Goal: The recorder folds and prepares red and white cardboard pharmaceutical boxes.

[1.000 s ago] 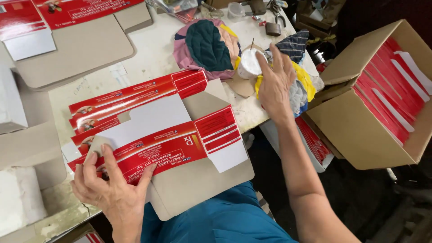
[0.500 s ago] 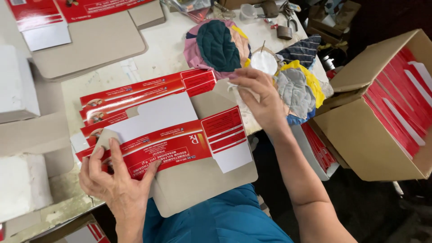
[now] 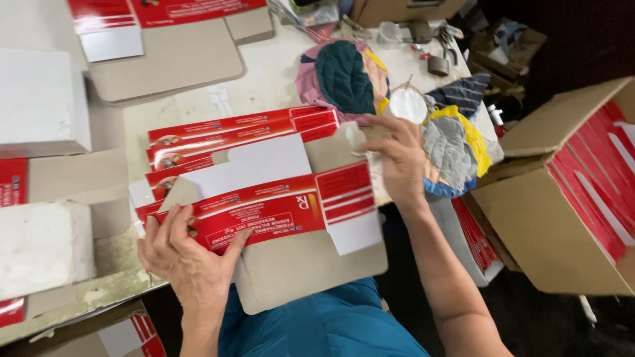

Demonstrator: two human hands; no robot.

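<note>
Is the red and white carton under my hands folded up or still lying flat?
Flat: the carton blank lies unfolded on the stack, flaps spread out.

Worn white worktable point(image 3: 264, 86), dark floor point(image 3: 562, 324) at right, even light
</note>
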